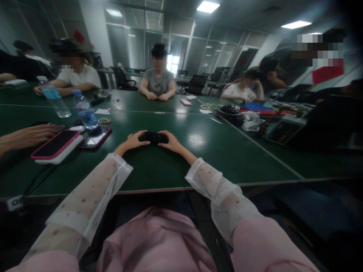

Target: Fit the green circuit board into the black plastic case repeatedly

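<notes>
Just above the green table [159, 166], my left hand [133, 141] and my right hand [171, 142] hold a black oblong object [153, 137] level between them. It is dark and glossy, with rounded ends; its exact kind I cannot make out. Each hand closes on one end, with a thumb along the near side. The far fingers are partly hidden behind it. To the left of my left hand lies a phone in a red case [96, 138], its screen facing up.
Two water bottles [55, 99] stand at the left, near a roll of tape [104, 120]. Another person's hand [31, 134] rests by a pink-edged phone [56, 144] on a white block. A pen [216, 121] and cluttered gear [251, 119] lie at the right. Several people sit around the table.
</notes>
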The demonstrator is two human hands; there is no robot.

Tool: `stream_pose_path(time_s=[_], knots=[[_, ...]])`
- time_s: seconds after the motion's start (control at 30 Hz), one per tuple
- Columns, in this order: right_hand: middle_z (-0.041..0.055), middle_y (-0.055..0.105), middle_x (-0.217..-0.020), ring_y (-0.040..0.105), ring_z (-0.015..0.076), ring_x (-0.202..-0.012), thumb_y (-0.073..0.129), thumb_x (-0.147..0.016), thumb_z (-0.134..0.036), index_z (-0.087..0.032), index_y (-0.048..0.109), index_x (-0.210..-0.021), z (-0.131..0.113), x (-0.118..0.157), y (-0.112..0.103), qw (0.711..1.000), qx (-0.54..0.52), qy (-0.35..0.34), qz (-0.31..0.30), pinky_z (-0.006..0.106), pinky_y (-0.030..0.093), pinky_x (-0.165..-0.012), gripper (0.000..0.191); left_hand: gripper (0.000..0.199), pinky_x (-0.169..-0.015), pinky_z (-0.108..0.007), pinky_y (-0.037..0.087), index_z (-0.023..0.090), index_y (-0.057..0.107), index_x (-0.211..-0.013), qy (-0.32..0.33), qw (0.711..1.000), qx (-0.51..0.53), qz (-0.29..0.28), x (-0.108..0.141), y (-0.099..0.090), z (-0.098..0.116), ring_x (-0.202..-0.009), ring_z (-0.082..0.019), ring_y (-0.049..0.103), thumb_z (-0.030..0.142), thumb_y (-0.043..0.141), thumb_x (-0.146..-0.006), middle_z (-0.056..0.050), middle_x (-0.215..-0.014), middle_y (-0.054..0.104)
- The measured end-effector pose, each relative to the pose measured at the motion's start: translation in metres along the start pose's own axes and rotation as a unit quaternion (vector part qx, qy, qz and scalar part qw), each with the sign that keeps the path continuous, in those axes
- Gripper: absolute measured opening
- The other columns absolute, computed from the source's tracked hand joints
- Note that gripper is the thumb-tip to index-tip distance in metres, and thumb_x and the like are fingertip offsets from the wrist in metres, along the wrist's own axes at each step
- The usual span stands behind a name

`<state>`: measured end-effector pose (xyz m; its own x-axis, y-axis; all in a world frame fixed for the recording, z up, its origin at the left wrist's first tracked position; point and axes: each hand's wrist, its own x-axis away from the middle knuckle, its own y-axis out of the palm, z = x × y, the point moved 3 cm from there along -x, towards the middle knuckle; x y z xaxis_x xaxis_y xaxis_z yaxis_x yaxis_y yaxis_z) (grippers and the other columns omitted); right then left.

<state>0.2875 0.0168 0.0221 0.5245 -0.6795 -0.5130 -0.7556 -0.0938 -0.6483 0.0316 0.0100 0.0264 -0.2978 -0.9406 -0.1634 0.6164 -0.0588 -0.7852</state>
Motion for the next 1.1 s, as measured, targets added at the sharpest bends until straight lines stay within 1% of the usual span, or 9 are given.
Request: stream_pose_path(time_s=[0.13, 0.27, 0.37, 0.5, 0.63, 0.7, 0.8, 0.9, 1.1], knots=[[0.0087, 0.067, -0.129, 0.064, 0.0293, -0.119, 0.082, -0.077, -0.043, -0.024, 0.060, -0.130, -0.004, 0.001, -0.002, 0.997, -0.062, 0.032, -0.009, 0.046, 0.049, -0.103, 0.060, 0.086, -0.120, -0.054, 0.035, 0.027, 0.051, -0.150, -0.010, 0.998, 0.068, 0.005, 0.003, -0.003, 0.006, -0.139, -0.036, 0.055, 0.063, 0.077, -0.076, -0.012, -0.150, 0.059], [0.0084, 0.068, -0.125, 0.066, 0.0282, -0.115, 0.083, -0.074, -0.041, -0.022, 0.063, -0.128, -0.002, 0.001, -0.002, 0.995, -0.085, 0.043, -0.013, 0.046, 0.050, -0.102, 0.061, 0.085, -0.119, -0.051, 0.038, 0.026, 0.054, -0.147, -0.012, 0.995, 0.101, -0.004, 0.006, -0.008, 0.012, -0.137, -0.035, 0.057, 0.059, 0.080, -0.073, -0.012, -0.144, 0.064], [0.0070, 0.070, -0.121, 0.067, 0.0268, -0.111, 0.084, -0.072, -0.041, -0.023, 0.064, -0.128, 0.002, 0.000, -0.002, 0.994, -0.093, 0.056, -0.012, 0.045, 0.051, -0.102, 0.062, 0.085, -0.119, -0.051, 0.039, 0.025, 0.055, -0.146, -0.009, 0.995, 0.098, -0.016, 0.008, -0.009, 0.014, -0.137, -0.035, 0.057, 0.056, 0.082, -0.071, -0.011, -0.144, 0.064], [0.0056, 0.071, -0.114, 0.068, 0.0251, -0.105, 0.087, -0.070, -0.043, -0.023, 0.066, -0.126, 0.007, -0.001, -0.001, 0.992, -0.098, 0.079, -0.003, 0.045, 0.052, -0.100, 0.063, 0.088, -0.120, -0.052, 0.036, 0.026, 0.054, -0.147, 0.004, 0.997, 0.078, -0.021, 0.007, -0.009, 0.012, -0.140, -0.036, 0.054, 0.055, 0.083, -0.069, -0.011, -0.148, 0.061], [0.0043, 0.072, -0.101, 0.069, 0.0230, -0.094, 0.086, -0.071, -0.044, -0.022, 0.066, -0.124, 0.012, -0.001, -0.002, 0.983, -0.131, 0.132, 0.014, 0.045, 0.055, -0.094, 0.061, 0.088, -0.121, -0.055, 0.034, 0.028, 0.051, -0.150, 0.008, 0.998, 0.054, -0.015, 0.006, -0.007, 0.011, -0.143, -0.036, 0.051, 0.055, 0.082, -0.072, -0.010, -0.151, 0.058], [0.0040, 0.071, -0.098, 0.069, 0.0224, -0.091, 0.086, -0.071, -0.045, -0.021, 0.066, -0.123, 0.013, -0.001, -0.003, 0.980, -0.138, 0.142, 0.015, 0.045, 0.056, -0.092, 0.061, 0.086, -0.120, -0.056, 0.035, 0.029, 0.051, -0.151, 0.006, 0.999, 0.044, -0.010, 0.005, -0.006, 0.011, -0.142, -0.036, 0.051, 0.056, 0.081, -0.075, -0.011, -0.151, 0.058], [0.0037, 0.070, -0.098, 0.069, 0.0220, -0.089, 0.087, -0.071, -0.045, -0.021, 0.064, -0.124, 0.011, -0.001, -0.004, 0.980, -0.139, 0.141, 0.004, 0.045, 0.057, -0.089, 0.062, 0.082, -0.120, -0.057, 0.036, 0.031, 0.051, -0.151, 0.008, 0.999, 0.044, -0.007, 0.005, -0.006, 0.010, -0.139, -0.035, 0.054, 0.055, 0.079, -0.077, -0.009, -0.149, 0.060], [0.0042, 0.070, -0.099, 0.068, 0.0222, -0.089, 0.085, -0.073, -0.044, -0.021, 0.062, -0.124, 0.009, -0.001, -0.003, 0.980, -0.143, 0.138, -0.003, 0.046, 0.057, -0.090, 0.061, 0.080, -0.119, -0.057, 0.037, 0.032, 0.051, -0.151, 0.011, 0.999, 0.047, -0.005, 0.004, -0.006, 0.010, -0.138, -0.035, 0.056, 0.055, 0.078, -0.079, -0.008, -0.147, 0.062], [0.0090, 0.069, -0.114, 0.068, 0.0245, -0.103, 0.084, -0.073, -0.044, -0.019, 0.062, -0.123, 0.014, -0.003, 0.002, 0.977, -0.164, 0.133, 0.005, 0.048, 0.053, -0.100, 0.060, 0.078, -0.117, -0.054, 0.041, 0.029, 0.053, -0.150, 0.000, 0.999, 0.043, -0.007, 0.002, -0.005, 0.008, -0.133, -0.034, 0.060, 0.055, 0.077, -0.080, -0.009, -0.145, 0.064]])
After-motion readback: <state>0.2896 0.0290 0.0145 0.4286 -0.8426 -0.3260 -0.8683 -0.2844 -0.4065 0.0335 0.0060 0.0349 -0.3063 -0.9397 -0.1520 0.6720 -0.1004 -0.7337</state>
